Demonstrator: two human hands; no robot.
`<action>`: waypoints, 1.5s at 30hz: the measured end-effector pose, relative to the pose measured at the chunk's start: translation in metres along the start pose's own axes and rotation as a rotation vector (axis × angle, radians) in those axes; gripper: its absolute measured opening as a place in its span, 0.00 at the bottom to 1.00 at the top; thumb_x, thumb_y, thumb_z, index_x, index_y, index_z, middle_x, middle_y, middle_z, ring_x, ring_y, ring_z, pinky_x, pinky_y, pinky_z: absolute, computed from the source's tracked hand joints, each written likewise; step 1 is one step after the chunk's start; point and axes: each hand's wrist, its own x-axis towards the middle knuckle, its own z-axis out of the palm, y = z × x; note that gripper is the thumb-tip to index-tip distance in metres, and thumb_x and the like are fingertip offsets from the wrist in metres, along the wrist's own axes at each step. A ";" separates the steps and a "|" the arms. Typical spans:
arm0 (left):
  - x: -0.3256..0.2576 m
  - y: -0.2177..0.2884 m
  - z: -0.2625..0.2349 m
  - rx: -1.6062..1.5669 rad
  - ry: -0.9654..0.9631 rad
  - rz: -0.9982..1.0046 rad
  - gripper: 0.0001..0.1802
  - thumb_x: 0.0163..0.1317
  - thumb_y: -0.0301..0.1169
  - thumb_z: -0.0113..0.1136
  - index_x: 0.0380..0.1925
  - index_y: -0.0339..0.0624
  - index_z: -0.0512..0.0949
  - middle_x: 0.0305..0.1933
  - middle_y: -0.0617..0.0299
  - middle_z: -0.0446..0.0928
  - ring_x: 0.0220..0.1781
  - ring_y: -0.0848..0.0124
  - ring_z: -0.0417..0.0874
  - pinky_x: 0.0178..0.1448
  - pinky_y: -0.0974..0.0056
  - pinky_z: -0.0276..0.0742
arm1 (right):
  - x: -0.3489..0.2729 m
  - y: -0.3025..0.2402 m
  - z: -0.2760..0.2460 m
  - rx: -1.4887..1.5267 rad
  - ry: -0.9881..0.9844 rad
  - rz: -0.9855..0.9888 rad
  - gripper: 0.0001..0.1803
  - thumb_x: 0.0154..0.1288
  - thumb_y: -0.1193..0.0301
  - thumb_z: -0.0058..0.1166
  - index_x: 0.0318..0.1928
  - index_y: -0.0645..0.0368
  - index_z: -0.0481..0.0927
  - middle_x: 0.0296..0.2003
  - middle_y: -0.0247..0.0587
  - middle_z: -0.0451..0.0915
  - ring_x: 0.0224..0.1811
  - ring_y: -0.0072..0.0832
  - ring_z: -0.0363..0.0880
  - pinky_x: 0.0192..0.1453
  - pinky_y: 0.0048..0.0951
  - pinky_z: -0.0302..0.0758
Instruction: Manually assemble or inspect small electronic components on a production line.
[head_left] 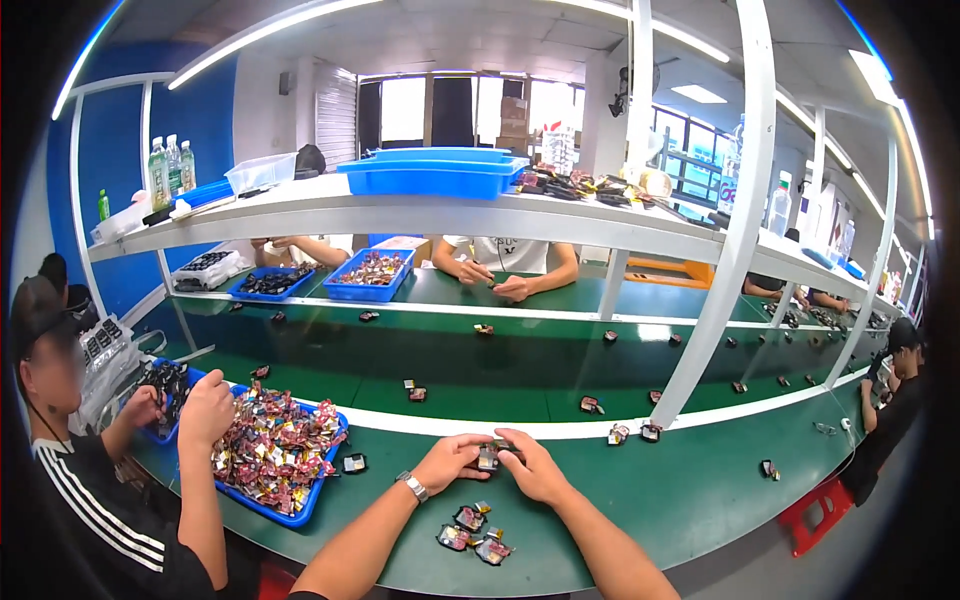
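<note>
At the green bench (640, 478), beyond three loose pieces (469, 518) | left hand (450, 464) and right hand (532, 470) close fingers around a small dark-framed electronic piece (487, 459) | light, steady edge grip from both sides seems wisest

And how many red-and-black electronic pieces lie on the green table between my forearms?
3: a small red-and-black electronic piece farthest away, a second piece at left, and a third piece nearest, at right.

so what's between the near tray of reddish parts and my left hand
In the head view, one small black-edged part lies between the tray and your left hand.
</note>
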 end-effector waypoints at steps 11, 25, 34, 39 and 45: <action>0.004 -0.001 0.004 0.037 0.137 0.104 0.15 0.72 0.25 0.45 0.56 0.33 0.70 0.53 0.52 0.74 0.52 0.65 0.81 0.57 0.60 0.84 | 0.002 -0.006 0.003 -0.142 0.076 -0.033 0.12 0.58 0.76 0.61 0.44 0.60 0.82 0.35 0.40 0.78 0.33 0.28 0.80 0.38 0.27 0.78; 0.006 -0.004 0.003 0.039 0.077 0.096 0.17 0.70 0.23 0.49 0.57 0.34 0.69 0.53 0.54 0.76 0.54 0.67 0.81 0.57 0.62 0.82 | 0.004 0.003 0.003 -0.384 0.039 -0.144 0.07 0.57 0.69 0.64 0.37 0.52 0.86 0.49 0.36 0.76 0.55 0.37 0.73 0.58 0.35 0.74; 0.004 -0.006 -0.002 0.049 -0.099 0.131 0.21 0.67 0.20 0.50 0.60 0.34 0.67 0.57 0.52 0.75 0.57 0.66 0.79 0.61 0.60 0.80 | 0.004 0.000 0.003 -0.401 0.006 -0.131 0.05 0.58 0.69 0.63 0.35 0.53 0.85 0.51 0.35 0.77 0.56 0.37 0.73 0.59 0.37 0.73; 0.002 -0.003 0.000 0.075 -0.055 0.081 0.18 0.69 0.20 0.48 0.58 0.35 0.69 0.55 0.54 0.77 0.55 0.67 0.80 0.59 0.61 0.81 | 0.003 -0.007 -0.004 -0.306 -0.090 -0.173 0.06 0.60 0.68 0.62 0.36 0.54 0.85 0.53 0.36 0.76 0.59 0.38 0.70 0.62 0.37 0.71; 0.001 -0.001 0.006 0.088 0.001 0.093 0.15 0.69 0.20 0.48 0.55 0.35 0.70 0.53 0.56 0.77 0.53 0.68 0.81 0.58 0.62 0.82 | 0.001 -0.011 0.001 -0.321 -0.042 -0.128 0.06 0.58 0.70 0.64 0.37 0.54 0.85 0.52 0.38 0.77 0.59 0.39 0.71 0.62 0.37 0.71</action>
